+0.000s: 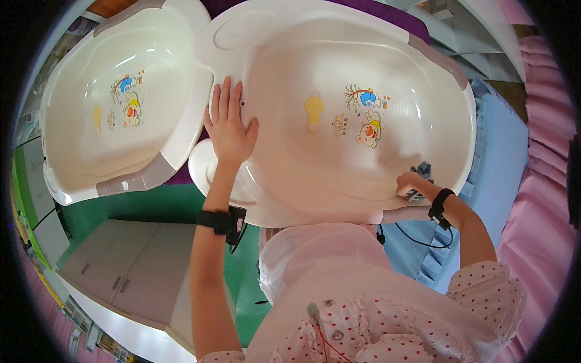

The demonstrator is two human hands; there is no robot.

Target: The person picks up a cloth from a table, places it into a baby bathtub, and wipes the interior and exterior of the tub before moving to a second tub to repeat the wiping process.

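In front of me is a large cream-white baby bathtub [284, 181] with cartoon animal stickers and a yellow patch on its floor. My left hand [231, 130] lies flat on the tub's left end, fingers stretched out beside a small round hole. At the tub's near right inner wall, my right hand [411, 183] is closed around a crumpled grey cloth [422, 174], which bunches out past the fingers. The cloth presses close to the wall; whether it touches all along cannot be seen.
A second similar bathtub [78, 145] stands at the left, its rim against the first. Purple cloth [387, 17] shows beneath the tubs. A grey cabinet [130, 266] stands at the lower left on green floor. Blue ruffled bedding [499, 139] and pink curtains [544, 181] are at the right.
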